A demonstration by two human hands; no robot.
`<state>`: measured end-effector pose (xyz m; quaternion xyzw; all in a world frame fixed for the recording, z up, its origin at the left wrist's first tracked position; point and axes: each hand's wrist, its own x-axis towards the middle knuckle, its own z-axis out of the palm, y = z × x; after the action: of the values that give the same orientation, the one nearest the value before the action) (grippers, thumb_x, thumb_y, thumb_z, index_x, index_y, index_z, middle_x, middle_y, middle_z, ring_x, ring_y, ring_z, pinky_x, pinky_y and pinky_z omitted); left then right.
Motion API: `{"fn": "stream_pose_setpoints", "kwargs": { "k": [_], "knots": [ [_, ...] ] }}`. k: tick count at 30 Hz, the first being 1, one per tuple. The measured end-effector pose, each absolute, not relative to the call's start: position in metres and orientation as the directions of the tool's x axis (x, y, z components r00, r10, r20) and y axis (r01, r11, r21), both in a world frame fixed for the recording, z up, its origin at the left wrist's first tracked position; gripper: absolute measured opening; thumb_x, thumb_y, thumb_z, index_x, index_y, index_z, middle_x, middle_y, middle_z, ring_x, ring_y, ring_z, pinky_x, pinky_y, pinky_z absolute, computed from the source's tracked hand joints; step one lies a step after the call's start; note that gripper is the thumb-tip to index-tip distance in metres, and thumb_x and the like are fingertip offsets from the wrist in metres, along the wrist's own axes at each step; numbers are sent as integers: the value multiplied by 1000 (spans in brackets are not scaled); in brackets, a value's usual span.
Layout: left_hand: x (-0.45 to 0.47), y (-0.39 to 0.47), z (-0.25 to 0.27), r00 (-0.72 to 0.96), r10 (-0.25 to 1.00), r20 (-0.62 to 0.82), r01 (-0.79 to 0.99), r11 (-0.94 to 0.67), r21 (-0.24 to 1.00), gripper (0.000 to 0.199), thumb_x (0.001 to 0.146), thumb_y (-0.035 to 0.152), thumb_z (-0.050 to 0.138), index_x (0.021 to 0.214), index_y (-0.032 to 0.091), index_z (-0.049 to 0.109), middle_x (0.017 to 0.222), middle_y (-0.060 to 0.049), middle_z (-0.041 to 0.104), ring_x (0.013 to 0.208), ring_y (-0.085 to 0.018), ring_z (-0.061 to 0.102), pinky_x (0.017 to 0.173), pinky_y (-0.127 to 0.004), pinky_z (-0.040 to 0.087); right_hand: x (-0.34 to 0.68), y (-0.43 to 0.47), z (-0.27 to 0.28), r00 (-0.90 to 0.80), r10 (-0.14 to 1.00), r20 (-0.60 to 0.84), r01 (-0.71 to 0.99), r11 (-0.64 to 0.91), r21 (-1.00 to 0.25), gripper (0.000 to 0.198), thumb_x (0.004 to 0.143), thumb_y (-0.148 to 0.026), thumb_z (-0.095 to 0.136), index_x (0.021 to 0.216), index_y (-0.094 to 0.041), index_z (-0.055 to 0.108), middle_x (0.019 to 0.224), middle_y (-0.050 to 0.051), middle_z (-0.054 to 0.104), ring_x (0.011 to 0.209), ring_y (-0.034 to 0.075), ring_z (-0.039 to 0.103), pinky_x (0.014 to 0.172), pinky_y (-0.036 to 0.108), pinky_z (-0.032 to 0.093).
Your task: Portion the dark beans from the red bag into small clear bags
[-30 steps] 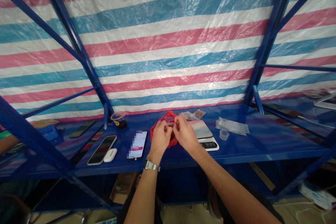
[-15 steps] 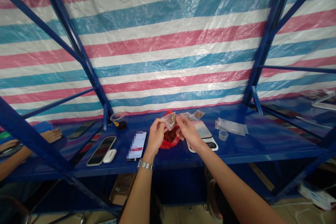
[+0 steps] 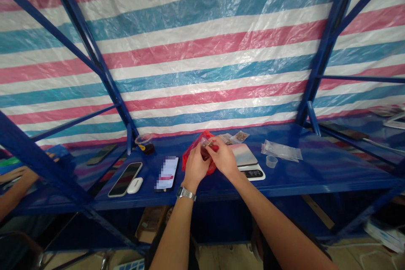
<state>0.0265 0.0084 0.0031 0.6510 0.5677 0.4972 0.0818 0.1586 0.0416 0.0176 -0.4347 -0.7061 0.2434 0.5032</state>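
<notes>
My left hand (image 3: 196,162), with a metal watch on its wrist, is closed on a small clear plastic bag (image 3: 205,141). My right hand (image 3: 224,156) pinches the same bag from the other side; its fingers almost meet those of the left. What is inside the small bag is largely hidden by my fingers. Just under both hands lies a red plastic bag (image 3: 189,157), its dark contents mostly covered. Right of it sits a white digital scale (image 3: 260,173) with a display. Behind the scale lie filled clear bags (image 3: 241,136).
Flat clear bags (image 3: 283,151) and a small plastic cup (image 3: 271,161) lie right of the scale. To the left are a lit phone (image 3: 167,172), a dark phone (image 3: 125,179), a white earbud case (image 3: 135,185) and a cup of dark liquid (image 3: 145,145). Another person's hand (image 3: 15,175) is far left.
My hands have come closer together and lower over the red bag, with the small bag now mostly covered by my fingers. The red bag's left side spreads wider.
</notes>
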Motion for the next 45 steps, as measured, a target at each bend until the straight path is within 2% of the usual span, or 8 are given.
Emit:
{"fn": "stream_pose_setpoints", "kwargs": {
  "k": [6,13,17,28,33,37,42,45],
  "knots": [
    [33,22,-2,-160,830,534,700,-286,654,38,84,19,70,121,19,66,118,-17,73,111,-31,68,98,-46,52,161,40,19,-113,859,499,404,499,-767,19,94,-33,63,111,-29,71,106,5,79,101,28,73,90,42,54],
    [28,23,-1,-169,822,543,638,-329,696,44,80,17,74,124,21,67,121,-15,73,118,-32,67,105,-47,50,169,41,24,-82,809,582,459,549,-699,18,94,-34,61,102,-28,77,109,6,77,100,27,69,93,42,52],
    [28,22,0,-149,818,555,608,-367,704,52,80,19,75,131,22,64,125,-14,72,119,-32,66,106,-47,50,166,34,28,-82,788,610,473,569,-673,20,96,-32,59,107,-28,75,113,5,76,103,27,69,91,40,52],
    [25,21,5,-115,832,542,602,-376,705,51,86,17,70,135,25,63,128,-13,72,119,-30,68,106,-46,51,168,28,31,-60,756,651,512,583,-631,19,97,-27,56,104,-27,74,112,5,76,99,26,70,89,38,50],
    [22,25,2,-85,827,556,712,-340,614,56,88,11,62,142,21,56,135,-15,67,126,-28,64,111,-46,48,175,30,31,-51,746,664,487,599,-636,21,97,-30,55,103,-26,75,110,5,77,96,25,71,85,36,52],
    [22,17,11,-60,776,628,808,-332,487,60,89,11,62,146,22,51,134,-13,67,127,-28,61,112,-47,47,187,40,29,-29,783,621,342,592,-730,23,94,-38,58,101,-24,75,102,5,78,81,22,70,76,33,53],
    [27,-6,34,4,671,741,857,-384,343,69,90,21,68,153,26,41,142,-12,59,133,-31,54,114,-49,44,223,65,28,165,838,519,56,518,-854,36,84,-50,68,99,-18,75,94,8,77,63,17,63,58,29,49],
    [25,-14,39,-32,634,772,871,-362,333,62,95,27,63,153,25,42,142,-14,56,133,-31,51,115,-51,42,272,82,29,430,757,493,161,473,-866,43,84,-49,65,107,-15,76,92,10,76,64,19,62,61,31,50]
  ]
}}
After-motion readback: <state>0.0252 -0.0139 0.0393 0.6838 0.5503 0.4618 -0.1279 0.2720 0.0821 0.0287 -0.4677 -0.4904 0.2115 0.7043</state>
